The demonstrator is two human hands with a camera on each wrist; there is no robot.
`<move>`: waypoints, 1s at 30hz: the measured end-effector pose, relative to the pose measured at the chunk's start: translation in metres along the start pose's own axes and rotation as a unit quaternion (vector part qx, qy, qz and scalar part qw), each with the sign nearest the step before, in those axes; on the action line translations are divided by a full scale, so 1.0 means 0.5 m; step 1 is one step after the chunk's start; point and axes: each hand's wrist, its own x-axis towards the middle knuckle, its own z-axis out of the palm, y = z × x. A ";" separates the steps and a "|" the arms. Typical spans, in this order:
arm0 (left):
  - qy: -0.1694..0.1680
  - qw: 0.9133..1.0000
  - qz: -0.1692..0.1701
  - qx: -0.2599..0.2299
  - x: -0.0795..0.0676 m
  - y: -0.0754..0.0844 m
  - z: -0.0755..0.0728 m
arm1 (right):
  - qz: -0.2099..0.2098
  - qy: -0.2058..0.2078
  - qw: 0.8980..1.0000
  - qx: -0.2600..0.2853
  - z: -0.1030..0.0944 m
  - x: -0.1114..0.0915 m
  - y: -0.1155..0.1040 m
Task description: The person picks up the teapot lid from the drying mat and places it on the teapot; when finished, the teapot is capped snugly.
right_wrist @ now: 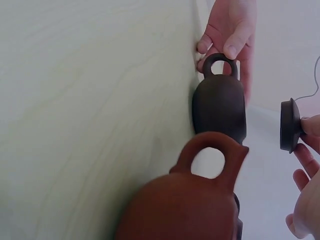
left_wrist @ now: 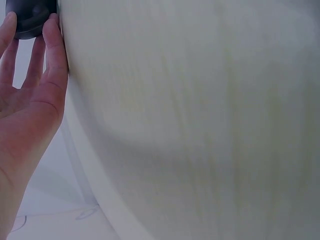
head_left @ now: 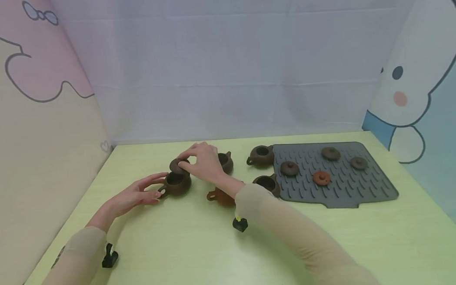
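Observation:
Over a small dark brown teapot point(head_left: 178, 188), whose round mouth faces up, my right hand point(head_left: 205, 161) pinches a dark brown lid point(head_left: 177, 166). The right wrist view shows this lid point(right_wrist: 286, 125) apart from the pot, held by its knob side. My left hand point(head_left: 137, 195) is at the handle side of the same teapot point(right_wrist: 219, 105), thumb by the handle and fingertips against the pot. In the left wrist view, part of the dark pot point(left_wrist: 31, 20) shows between the fingers. A reddish-brown teapot point(head_left: 221, 197) stands under my right forearm, partly hidden.
More dark lidless teapots stand nearby: one behind my right hand point(head_left: 226, 162), one farther right point(head_left: 261, 158), and one point(head_left: 267, 184) partly covered by my sleeve. On a grey ridged mat point(head_left: 356, 195) lie three dark lids point(head_left: 289, 168) and a reddish lid point(head_left: 321, 178).

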 end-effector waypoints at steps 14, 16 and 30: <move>0.002 1.000 -0.002 0.011 0.000 -0.001 -0.002 | 0.013 -0.030 0.999 -0.030 0.047 -0.011 -0.009; 0.001 1.000 0.000 0.012 0.001 -0.001 -0.001 | 0.018 -0.037 0.999 -0.034 0.048 -0.012 -0.012; -0.003 1.000 0.008 0.012 0.001 0.000 0.000 | 0.040 -0.070 0.995 -0.051 0.066 -0.015 -0.008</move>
